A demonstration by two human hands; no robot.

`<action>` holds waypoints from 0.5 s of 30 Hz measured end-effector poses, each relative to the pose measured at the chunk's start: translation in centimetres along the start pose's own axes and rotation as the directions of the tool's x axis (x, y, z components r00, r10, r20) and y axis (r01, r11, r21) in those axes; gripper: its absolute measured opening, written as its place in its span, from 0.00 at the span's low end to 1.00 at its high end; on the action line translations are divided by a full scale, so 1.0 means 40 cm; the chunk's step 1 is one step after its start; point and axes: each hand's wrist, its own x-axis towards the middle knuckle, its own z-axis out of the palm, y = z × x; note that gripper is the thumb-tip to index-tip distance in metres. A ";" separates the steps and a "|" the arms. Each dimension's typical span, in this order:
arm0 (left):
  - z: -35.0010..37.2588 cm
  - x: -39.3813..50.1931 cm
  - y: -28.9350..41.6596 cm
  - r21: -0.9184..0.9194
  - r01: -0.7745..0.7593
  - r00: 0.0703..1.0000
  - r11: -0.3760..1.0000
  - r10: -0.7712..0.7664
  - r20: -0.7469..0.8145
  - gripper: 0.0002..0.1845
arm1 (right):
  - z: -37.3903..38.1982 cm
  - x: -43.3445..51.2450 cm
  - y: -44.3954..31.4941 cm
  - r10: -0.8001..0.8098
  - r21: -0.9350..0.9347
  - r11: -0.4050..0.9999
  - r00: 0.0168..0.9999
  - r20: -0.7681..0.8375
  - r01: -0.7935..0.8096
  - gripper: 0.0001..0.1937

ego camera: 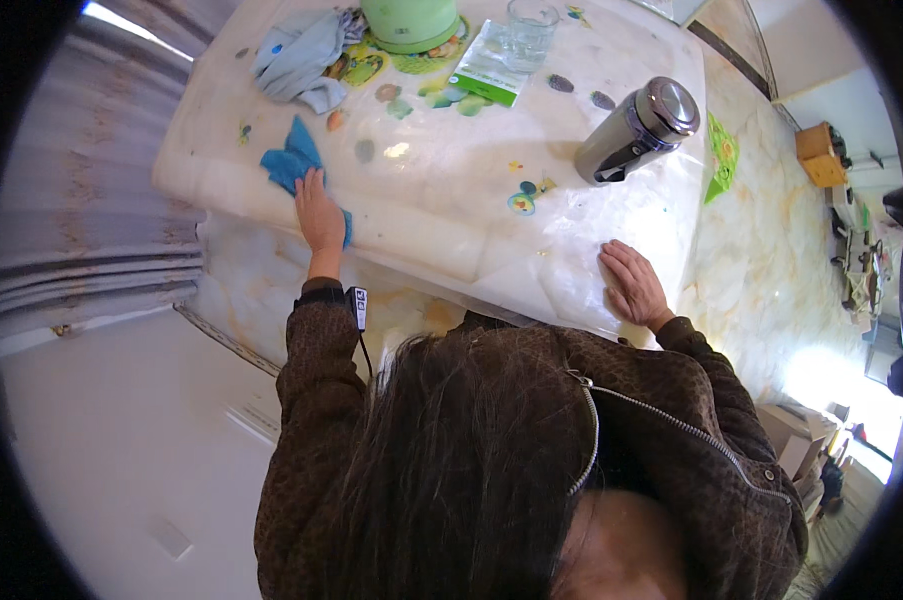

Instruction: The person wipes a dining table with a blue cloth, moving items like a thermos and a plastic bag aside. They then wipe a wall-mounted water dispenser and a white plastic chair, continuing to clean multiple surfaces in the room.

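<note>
My left hand (318,212) presses a blue cloth (294,155) against the tabletop near the left front edge. Part of the cloth spreads beyond the fingertips, and a corner shows beside the palm; the thumb is hidden. Resting palm down by the right front edge, my right hand (636,283) touches the clear cover of the table (451,217) and holds nothing. A grey vacuum flask (609,150) with a steel lid stands beyond that hand.
At the far side are a crumpled grey-blue cloth (294,56), a green container (412,22), a drinking glass (530,37) and a white-and-green printed packet (485,67). A curtain (91,172) hangs on the left. Green material (721,157) shows past the right edge.
</note>
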 end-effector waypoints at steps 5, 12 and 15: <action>0.046 -0.004 0.149 0.088 0.052 0.985 0.995 -0.066 0.161 0.22 | -0.006 -0.003 0.004 0.006 0.039 0.999 1.000 -0.005 -0.005 0.30; 0.050 -0.145 0.685 -0.558 -0.356 0.812 0.750 0.543 0.212 0.23 | -0.005 -0.013 0.011 -0.018 0.077 0.997 1.000 -0.025 0.020 0.30; 0.017 -0.206 0.773 -0.701 -0.479 0.633 0.529 0.761 0.142 0.26 | -0.004 -0.016 0.014 -0.033 0.085 0.996 0.999 -0.038 0.036 0.30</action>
